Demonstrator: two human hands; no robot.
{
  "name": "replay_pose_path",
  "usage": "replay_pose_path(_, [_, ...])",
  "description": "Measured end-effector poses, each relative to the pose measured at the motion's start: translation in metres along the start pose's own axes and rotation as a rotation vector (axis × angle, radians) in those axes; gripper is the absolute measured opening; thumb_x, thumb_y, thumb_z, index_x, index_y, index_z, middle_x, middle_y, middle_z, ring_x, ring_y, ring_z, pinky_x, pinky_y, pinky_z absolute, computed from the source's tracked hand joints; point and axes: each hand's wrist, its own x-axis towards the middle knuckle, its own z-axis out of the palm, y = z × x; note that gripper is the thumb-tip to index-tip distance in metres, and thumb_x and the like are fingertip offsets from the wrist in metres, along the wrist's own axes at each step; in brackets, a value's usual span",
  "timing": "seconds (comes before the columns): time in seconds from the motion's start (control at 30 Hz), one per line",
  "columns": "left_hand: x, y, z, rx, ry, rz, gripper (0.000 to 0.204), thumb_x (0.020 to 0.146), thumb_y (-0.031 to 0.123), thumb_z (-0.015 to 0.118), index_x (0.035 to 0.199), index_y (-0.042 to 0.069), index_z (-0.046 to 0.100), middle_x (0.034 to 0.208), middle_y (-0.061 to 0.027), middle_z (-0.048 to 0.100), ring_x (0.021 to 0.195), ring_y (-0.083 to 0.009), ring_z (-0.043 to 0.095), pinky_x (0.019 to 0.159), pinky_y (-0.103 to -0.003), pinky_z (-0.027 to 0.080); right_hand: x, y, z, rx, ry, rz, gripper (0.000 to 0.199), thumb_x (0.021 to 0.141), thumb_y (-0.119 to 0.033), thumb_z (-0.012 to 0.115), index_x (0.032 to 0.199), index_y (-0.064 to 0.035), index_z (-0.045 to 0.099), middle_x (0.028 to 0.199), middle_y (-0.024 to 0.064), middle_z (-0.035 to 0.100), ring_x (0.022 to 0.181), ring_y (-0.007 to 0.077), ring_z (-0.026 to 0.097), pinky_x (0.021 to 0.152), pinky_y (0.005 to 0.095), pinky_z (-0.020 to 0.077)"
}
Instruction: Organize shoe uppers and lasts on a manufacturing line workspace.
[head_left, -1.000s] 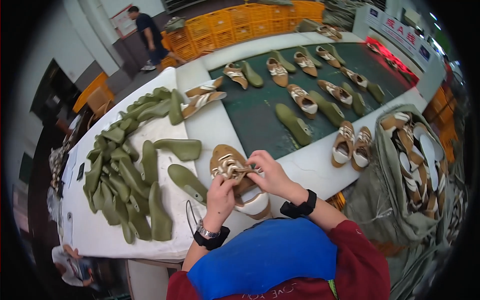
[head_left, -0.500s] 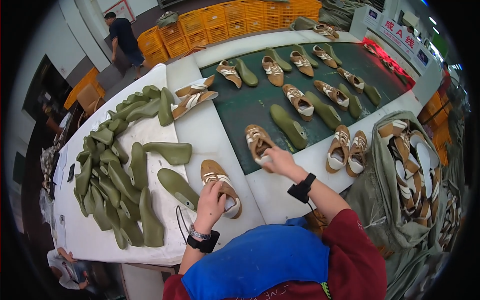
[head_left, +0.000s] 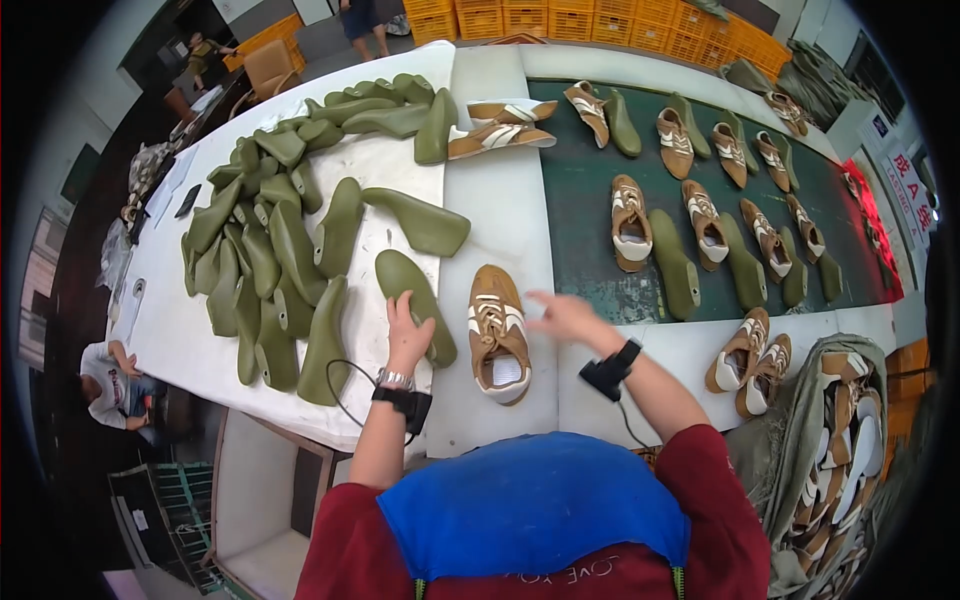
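My left hand lies on a green shoe last on the white table, fingers curled over its near edge. Just right of it a tan and white shoe upper lies flat, toe pointing away. My right hand hovers blurred beside that shoe, fingers apart and holding nothing, near the edge of the dark green belt. Both wrists wear black bands.
A heap of green lasts fills the table's left. Several tan shoes paired with lasts lie on the belt, the nearest one. Two more shoes sit beside a grey sack of uppers. A person crouches lower left.
Both hands first worked on one shoe. The right hand set a shoe on the belt and has drawn back; the left hand left the tan shoe and moved onto the green last.
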Motion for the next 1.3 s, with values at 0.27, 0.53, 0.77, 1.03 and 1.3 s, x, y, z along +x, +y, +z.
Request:
replay_pose_path(0.27, [-0.005, -0.022, 0.014, -0.121, 0.038, 0.033, 0.037, 0.068, -0.001, 0.056, 0.105, 0.003, 0.053, 0.131, -0.0301, 0.036, 0.131, -0.0395, 0.026, 0.106, -0.039, 0.026, -0.039, -0.015, 0.054, -0.082, 0.126, 0.104, 0.054, 0.078, -0.018, 0.054, 0.13, -0.017, 0.041, 0.095, 0.0154, 0.063, 0.083, 0.0329, 0.062, 0.07, 0.0438, 0.0482])
replay_pose_path(0.53, [-0.078, 0.025, 0.05, -0.036, -0.286, 0.199, 0.042, 0.069, 0.008, 0.062, 0.108, 0.003, 0.048, 0.137, -0.0349, 0.018, 0.132, -0.0465, 0.018, 0.107, -0.041, 0.024, -0.116, 0.04, 0.03, 0.04, 0.504, 0.175, 0.043, 0.077, -0.01, 0.05, 0.12, -0.0098, 0.05, 0.091, 0.0167, 0.063, 0.081, 0.0368, 0.061, 0.071, 0.0461, 0.0479])
replay_pose_path(0.77, [-0.06, 0.104, 0.047, -0.845, -0.535, -0.307, 0.059, 0.086, 0.036, 0.058, 0.133, 0.01, 0.034, 0.136, -0.0229, 0.03, 0.131, -0.0331, 0.028, 0.103, -0.038, 0.03, -0.1, -0.026, -0.015, 0.311, 0.799, 0.038, 0.042, 0.078, -0.011, 0.053, 0.119, -0.0053, 0.048, 0.091, 0.0209, 0.061, 0.08, 0.0384, 0.06, 0.069, 0.0449, 0.0488])
replay_pose_path(1.03, [-0.064, 0.085, 0.006, -0.826, -0.448, -0.239, 0.063, 0.08, 0.0, 0.055, 0.135, 0.0, 0.025, 0.125, -0.0155, 0.046, 0.11, -0.0232, 0.05, 0.092, -0.031, 0.043, -0.097, -0.064, 0.011, 0.443, 0.392, -0.056, 0.053, 0.083, -0.033, 0.06, 0.127, -0.0081, 0.045, 0.089, 0.0159, 0.06, 0.083, 0.0343, 0.06, 0.068, 0.0402, 0.0481])
replay_pose_path(1.3, [-0.061, 0.032, -0.007, -0.617, -0.159, -0.185, 0.059, 0.079, -0.003, 0.052, 0.134, 0.0, 0.029, 0.123, -0.0135, 0.047, 0.108, -0.0206, 0.05, 0.092, -0.029, 0.041, -0.082, -0.054, 0.067, -0.056, 0.052, -0.036, 0.038, 0.083, -0.039, 0.053, 0.111, -0.0133, 0.052, 0.07, 0.0182, 0.062, 0.066, 0.0366, 0.062, 0.059, 0.048, 0.0475])
